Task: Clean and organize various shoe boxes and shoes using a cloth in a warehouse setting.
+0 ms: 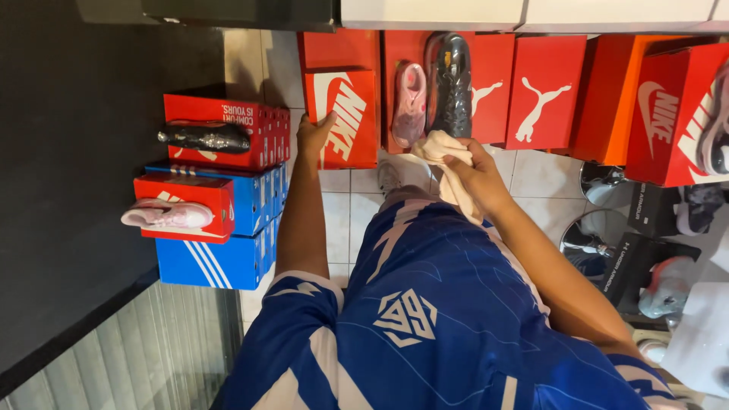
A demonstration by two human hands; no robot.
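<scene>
Cream cloth (pixel 448 163) bunched inside right hand (pixel 474 178) fingers (pixel 454 159).

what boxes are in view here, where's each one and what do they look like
Red shoebox: centre, left hand on it, white logo.
Red box row: along the top, white emblems.
Orange box: right, plain.
Blue boxes: stacked left, white stripes.
Small red box: on the blue stack, pink shoe atop.

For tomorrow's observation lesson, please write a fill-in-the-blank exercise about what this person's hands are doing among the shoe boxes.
1. The left hand rests on top of a ____ shoe box.
2. The right hand grips a cream-coloured ____.
3. Beside the pink shoe stands a ____ shoe wrapped in clear plastic.
4. The person's shirt is ____ with white markings.

Missing words: red; cloth; black; blue
</scene>
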